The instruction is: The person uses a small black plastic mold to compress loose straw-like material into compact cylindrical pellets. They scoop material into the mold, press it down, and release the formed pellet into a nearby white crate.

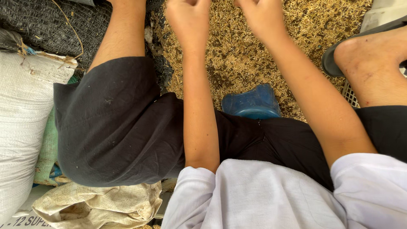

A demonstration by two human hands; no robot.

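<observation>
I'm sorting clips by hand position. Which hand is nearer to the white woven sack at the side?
The left. The left hand rests on the grain husks closer to the white woven sack at the left edge; the right hand lies farther off, beyond it.

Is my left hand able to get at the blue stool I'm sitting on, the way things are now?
Probably yes. The left hand is out on the spread grain, and the blue stool shows between the thighs just beside that forearm, with nothing lying over its exposed edge.
</observation>
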